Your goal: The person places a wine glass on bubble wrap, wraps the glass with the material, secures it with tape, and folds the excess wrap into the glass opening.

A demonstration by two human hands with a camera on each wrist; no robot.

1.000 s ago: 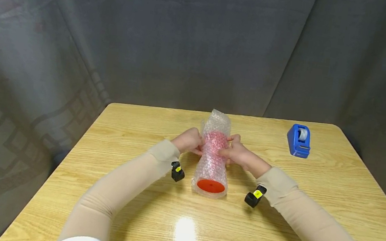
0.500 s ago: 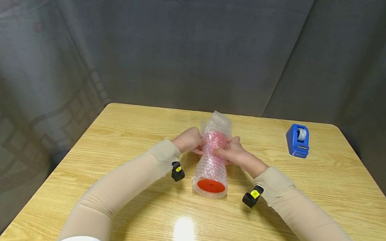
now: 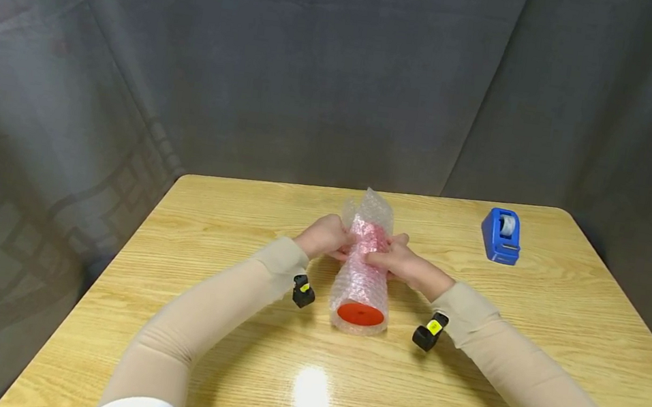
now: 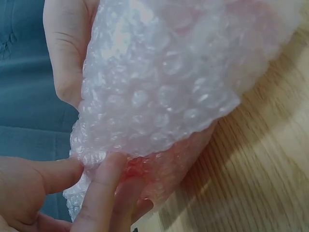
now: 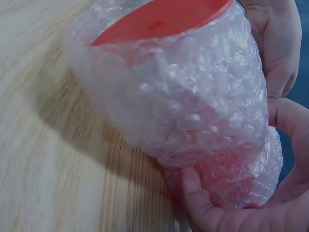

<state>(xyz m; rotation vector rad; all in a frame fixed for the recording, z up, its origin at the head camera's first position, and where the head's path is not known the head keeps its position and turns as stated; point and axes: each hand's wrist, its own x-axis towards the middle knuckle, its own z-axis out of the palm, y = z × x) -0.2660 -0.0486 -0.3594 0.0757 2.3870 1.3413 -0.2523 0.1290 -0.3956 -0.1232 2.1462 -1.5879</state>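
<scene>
A red object with a round, flat end (image 3: 361, 314) lies wrapped in clear bubble wrap (image 3: 361, 284) on the table, that end facing me. The wrapped bundle narrows at the middle, and loose wrap sticks out beyond its far end. My left hand (image 3: 326, 236) grips the bundle's left side; in the left wrist view its thumb and fingers (image 4: 99, 193) pinch the wrap near an overlapping edge. From the right, my right hand (image 3: 407, 264) holds the narrow part, thumb on top. In the right wrist view its fingers (image 5: 198, 200) curl round the wrap. The red object's exact kind is hidden.
A blue tape dispenser (image 3: 501, 237) with a roll of clear tape stands at the back right of the wooden table (image 3: 216, 381). Grey curtains (image 3: 330, 80) hang behind the table and along its sides.
The wrapped bundle has shifted slightly to the right, and my left hand with it. My right thumb has moved a little to the left over the wrap. The tape dispenser stays in place.
</scene>
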